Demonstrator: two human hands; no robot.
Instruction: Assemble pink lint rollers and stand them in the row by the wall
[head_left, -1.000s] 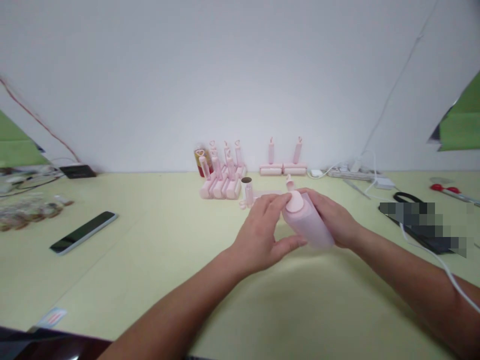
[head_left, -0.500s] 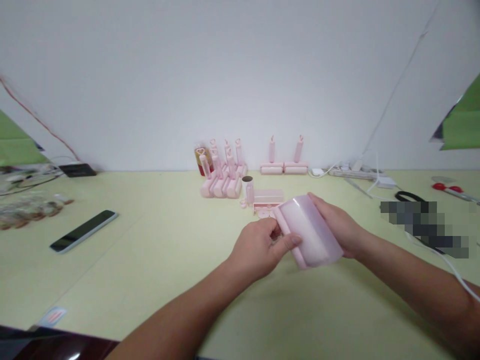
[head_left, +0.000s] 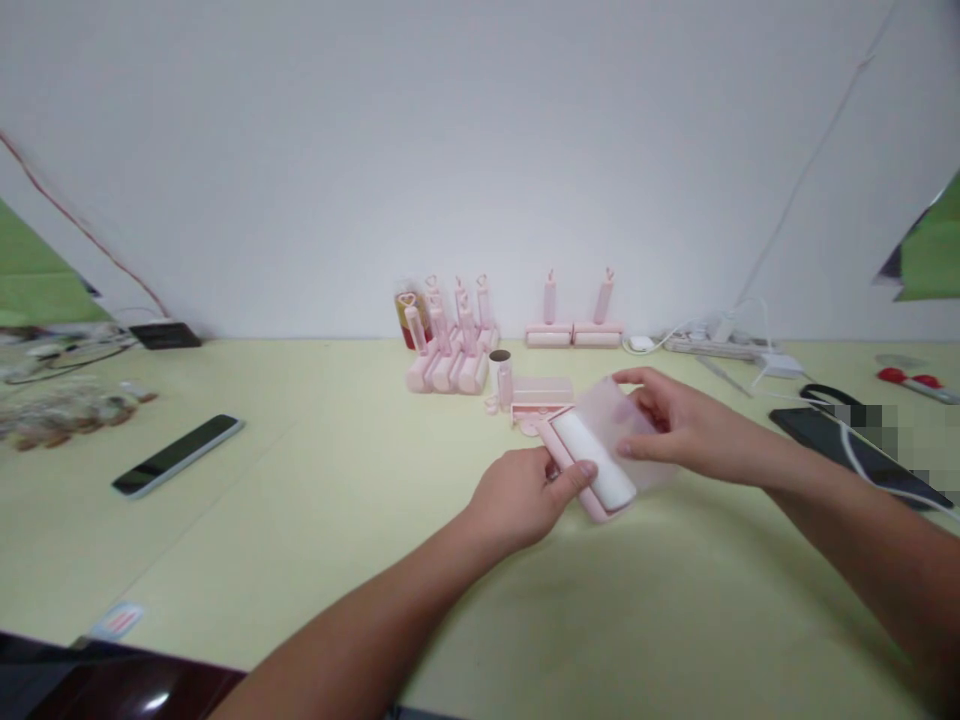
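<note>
My left hand point(head_left: 525, 492) grips a lint roller, thumb over the white sticky roll point(head_left: 596, 462) set in its pink frame point(head_left: 561, 447). A translucent pink cover point(head_left: 602, 412) is pinched between the thumb and fingers of my right hand point(head_left: 667, 415). It lies just right of the roll, and whether it still touches the frame I cannot tell. Behind my hands are loose pink parts point(head_left: 534, 412), a clear pink cover point(head_left: 544, 388) and a cardboard-cored white roll point(head_left: 496, 370).
Several pink lint rollers point(head_left: 446, 370) stand at the back, with two more point(head_left: 574, 335) by the wall. A phone point(head_left: 178, 455) lies left, a dark device point(head_left: 806, 435) right. Nearby are a power strip point(head_left: 712, 345), white cables and red-handled scissors point(head_left: 911, 382).
My right hand has drawn the translucent cover off the roll toward the right, baring the white roll. Its grip has shifted from behind the cover to a pinch. My left hand keeps its hold.
</note>
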